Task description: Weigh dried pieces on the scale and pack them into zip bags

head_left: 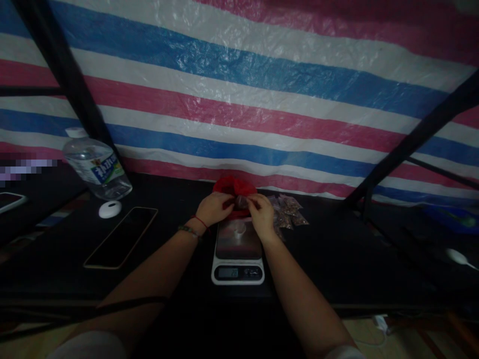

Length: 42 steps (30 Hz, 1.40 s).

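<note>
Looking down past your forearms, you are seeing one kitchen scale (238, 252) sitting near the front edge of the black table (337, 259), its display toward you and one small white cap-like piece (239, 229) resting on its platform. Just beyond, over the scale's far end, your left hand (214, 208) and right hand (262, 215) are meeting, both sets of fingertips pinching one small clear packet (242, 201) held between them, its long axis running left to right, equally near either hand. Directly behind it one red bag (234, 186) is standing. To its right a small heap of filled packets (287, 209) is lying, too blurred to count. Toward the left edge: one phone (121, 237), one white oval object (110, 209), one water bottle (96, 167)
</note>
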Available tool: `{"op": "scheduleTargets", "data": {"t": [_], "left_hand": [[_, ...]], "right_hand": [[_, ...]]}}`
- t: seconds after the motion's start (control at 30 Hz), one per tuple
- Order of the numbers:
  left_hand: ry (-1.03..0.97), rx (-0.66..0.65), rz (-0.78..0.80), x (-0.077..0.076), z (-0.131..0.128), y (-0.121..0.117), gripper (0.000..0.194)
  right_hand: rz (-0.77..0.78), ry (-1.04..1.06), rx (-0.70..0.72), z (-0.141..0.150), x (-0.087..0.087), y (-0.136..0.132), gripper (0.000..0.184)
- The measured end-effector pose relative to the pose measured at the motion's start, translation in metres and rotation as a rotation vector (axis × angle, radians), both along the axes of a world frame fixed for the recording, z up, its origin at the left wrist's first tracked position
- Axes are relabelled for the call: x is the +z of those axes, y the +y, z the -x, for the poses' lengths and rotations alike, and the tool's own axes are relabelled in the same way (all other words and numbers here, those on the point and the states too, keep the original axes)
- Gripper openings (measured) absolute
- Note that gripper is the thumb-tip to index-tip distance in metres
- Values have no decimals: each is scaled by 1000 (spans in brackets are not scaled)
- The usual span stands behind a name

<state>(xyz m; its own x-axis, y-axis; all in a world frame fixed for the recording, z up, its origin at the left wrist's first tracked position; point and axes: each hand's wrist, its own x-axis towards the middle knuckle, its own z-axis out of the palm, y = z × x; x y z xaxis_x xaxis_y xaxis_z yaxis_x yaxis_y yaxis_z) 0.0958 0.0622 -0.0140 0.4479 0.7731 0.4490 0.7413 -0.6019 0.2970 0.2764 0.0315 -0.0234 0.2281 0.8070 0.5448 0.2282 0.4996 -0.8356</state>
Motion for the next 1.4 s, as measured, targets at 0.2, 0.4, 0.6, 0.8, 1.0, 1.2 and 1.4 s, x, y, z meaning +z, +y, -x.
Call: {"op": "scheduleTargets", "data": {"t": [0.2, 0.4, 0.6, 0.8, 1.0, 1.2, 1.4], "left_hand": [[-34, -1, -40, 2, -3, 0, 31], [-108, 3, -15, -2, -1, 3, 25], [-429, 125, -67, -7, 2, 6, 27], [-435, -16, -15, -10, 1, 7, 22], [-334, -126, 1, -12, -2, 6, 21], [-340, -81, 29, -15, -5, 5, 21], [-404, -23, 31, -22, -7, 7, 20]], "right_hand": [[-25, -60, 115, 3, 2, -2, 18], [37, -5, 219, 5, -7, 3, 32], [95, 35, 140, 0, -11, 8, 34], [133, -45, 117, -1, -12, 11, 39], [70, -136, 86, -4, -13, 14, 21], [19, -216, -27, -4, -16, 13, 8], [62, -347, -83, -5, -20, 15, 11]]}}
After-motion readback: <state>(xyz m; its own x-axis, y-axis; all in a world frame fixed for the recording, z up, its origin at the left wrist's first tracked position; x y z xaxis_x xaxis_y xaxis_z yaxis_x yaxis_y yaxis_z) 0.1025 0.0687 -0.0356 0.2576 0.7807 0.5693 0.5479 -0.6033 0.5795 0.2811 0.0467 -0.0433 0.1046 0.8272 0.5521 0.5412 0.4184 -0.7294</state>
